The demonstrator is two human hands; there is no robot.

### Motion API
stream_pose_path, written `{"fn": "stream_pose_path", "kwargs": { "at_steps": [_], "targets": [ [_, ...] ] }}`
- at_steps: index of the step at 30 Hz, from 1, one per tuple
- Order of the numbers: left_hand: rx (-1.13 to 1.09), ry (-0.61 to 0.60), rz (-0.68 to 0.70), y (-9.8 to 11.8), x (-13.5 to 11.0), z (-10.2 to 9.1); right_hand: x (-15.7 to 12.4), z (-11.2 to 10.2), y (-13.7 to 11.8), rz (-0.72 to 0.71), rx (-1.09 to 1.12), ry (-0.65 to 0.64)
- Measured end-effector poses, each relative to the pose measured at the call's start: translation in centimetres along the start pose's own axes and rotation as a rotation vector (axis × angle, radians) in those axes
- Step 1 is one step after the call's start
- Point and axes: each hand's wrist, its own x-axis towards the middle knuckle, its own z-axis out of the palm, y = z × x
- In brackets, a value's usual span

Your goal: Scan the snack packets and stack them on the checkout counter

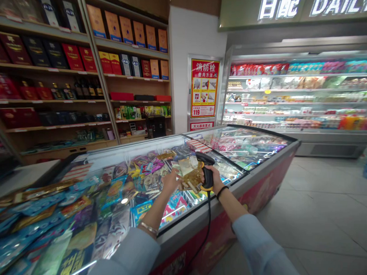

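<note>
My right hand (214,179) is wrapped round the grip of a black and yellow barcode scanner (207,170), its head tilted up and to the left. A dark cable hangs from the scanner's base. Left of the scanner is a gold and pale packet (191,177), held over the freezer. At the packet's left edge, the fingers of my left hand (171,181) are closed on it. The packet's right end meets the right hand's fingers, and whether they grip it too is unclear. Below lie many frozen food packets (148,180) inside the chest freezer (245,183).
A black frame bar (214,150) crosses the freezer top. More packets (39,212) are heaped at the near left. Shelves of boxes (127,29) stand behind, with a red and yellow wall sign (204,89) beside them. An open refrigerated display (302,93) fills the back right above tiled floor (316,210).
</note>
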Motion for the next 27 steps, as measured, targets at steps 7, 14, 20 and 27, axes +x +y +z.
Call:
{"fn": "stream_pose_path", "kwargs": {
  "at_steps": [7,14,20,27],
  "targets": [
    [0.071,-0.058,0.035,-0.3,0.5,-0.1,-0.1,0.0,0.0,-0.036,-0.035,0.010],
    [-0.003,0.077,0.065,-0.8,1.2,-0.7,-0.4,0.4,-0.1,-0.042,-0.045,0.009],
    [-0.308,0.340,0.048,-2.5,2.1,-1.7,-0.5,0.5,0.0,-0.074,-0.069,-0.040],
    [-0.606,0.486,0.008,-4.5,2.9,-3.3,-0.2,1.6,0.2,-0.050,-0.099,-0.095]
  ]
}}
